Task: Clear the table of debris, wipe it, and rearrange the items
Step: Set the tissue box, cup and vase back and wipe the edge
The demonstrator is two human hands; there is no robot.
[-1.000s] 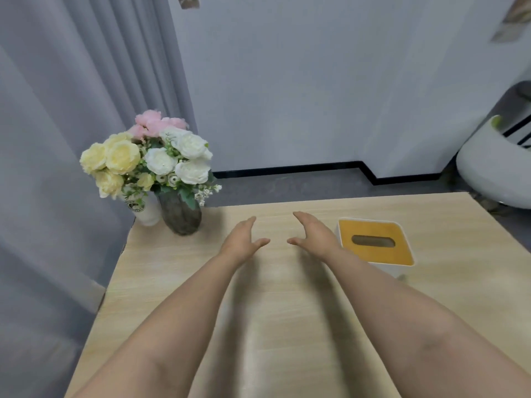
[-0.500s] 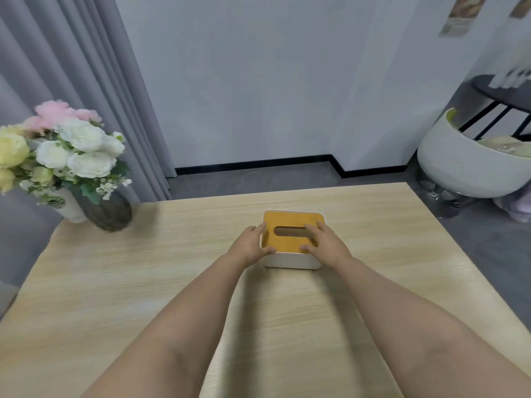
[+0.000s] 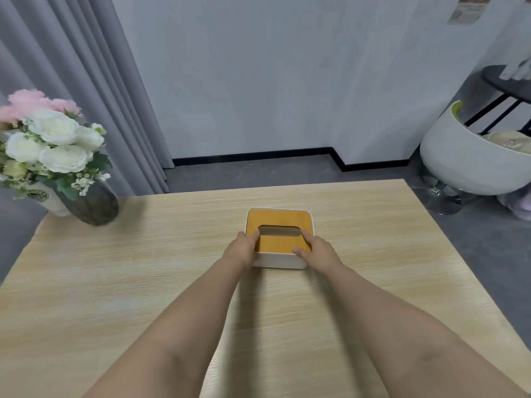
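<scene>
So the tissue box (image 3: 279,222) is sitting out on the tabletop (image 3: 143,268), a bit right of center and closer to the far edge. It's a white box with an orange wood-look lid, and the oval slot in the lid is looking dark inside. The box is being gripped from both sides at its near end. The left hand (image 3: 240,251) is being wrapped around the near-left corner, with its thumb laid over the lid by the left end of the slot and the rest of the fingers curled down the left wall. The right hand (image 3: 315,249) is being clamped on the near-right corner the same way: one finger is reaching up to the right end of the slot, and the thumb is being pressed on the lid close to the front edge. Whether the box is being lifted or is just sitting flat can't really be told from here.

Off in the far-left corner of the tabletop, well apart from the box, a dark vase (image 3: 96,205) of white and pink flowers (image 3: 54,142) is standing, with a white cup (image 3: 47,198) tucked just beside it. Past the right side of the tabletop, a white round chair (image 3: 459,165) is parked on the grey floor.
</scene>
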